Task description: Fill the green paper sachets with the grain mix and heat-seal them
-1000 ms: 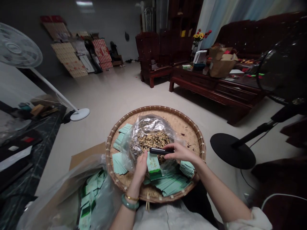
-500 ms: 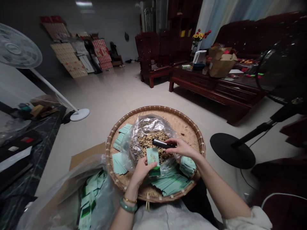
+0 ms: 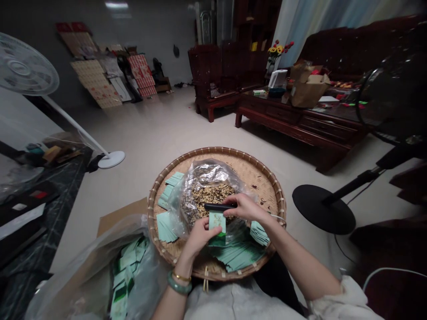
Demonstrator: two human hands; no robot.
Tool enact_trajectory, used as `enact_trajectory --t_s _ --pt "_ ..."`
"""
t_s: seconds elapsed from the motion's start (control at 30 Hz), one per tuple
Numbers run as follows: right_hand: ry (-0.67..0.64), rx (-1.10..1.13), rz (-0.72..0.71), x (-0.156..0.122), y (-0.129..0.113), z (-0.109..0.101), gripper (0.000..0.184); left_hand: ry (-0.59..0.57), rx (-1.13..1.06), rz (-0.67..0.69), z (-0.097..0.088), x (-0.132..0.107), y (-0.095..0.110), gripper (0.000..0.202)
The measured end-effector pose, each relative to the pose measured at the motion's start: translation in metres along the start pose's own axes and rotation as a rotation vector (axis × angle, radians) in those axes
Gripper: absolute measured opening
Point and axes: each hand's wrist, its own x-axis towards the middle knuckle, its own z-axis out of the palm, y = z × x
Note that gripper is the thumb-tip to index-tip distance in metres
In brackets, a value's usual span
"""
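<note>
The right hand hides one end of the black tool

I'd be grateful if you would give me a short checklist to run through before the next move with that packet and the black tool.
1. Left hand firmly holds the green-and-white packet: ok.
2. Right hand grips the black handheld sealer: ok.
3. Sealer touches the packet's top edge: cannot tell; it sits just above it.
4. Packet's contents: cannot tell; not visible from here.
5. Seed mix lies inside the clear plastic bag: ok.
6. Stacked packets lie within reach on the round winnowing basket: ok.
</note>
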Motion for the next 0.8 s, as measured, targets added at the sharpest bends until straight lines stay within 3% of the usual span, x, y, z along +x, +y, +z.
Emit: enact_trajectory --t_s 0.23,0.43,0.57,0.67,0.8 --pt "0.032 0.214 0.095 0.003 0.006 -0.008 0.045 0.001 0.011 -0.003 -0.003 0.002 0.001 0.027" --pt "0.274 -0.144 0.116 0.015 0.037 -0.002 0.048 0.027 -0.032 0.002 -0.002 0.001 -0.001 0.029" --pt "0.387 -0.183 0.059 0.015 0.034 0.007 0.034 0.032 -0.024 0.004 -0.002 0.001 -0.001 0.03" --pt "0.331 -0.008 -0.022 0.01 0.02 0.016 0.029 0.038 -0.011 0.009 0.0 0.002 -0.001 0.031" --pt "0.214 0.133 0.018 0.004 0.009 0.033 0.023 0.042 -0.075 0.015 0.006 0.004 0.002 0.04"
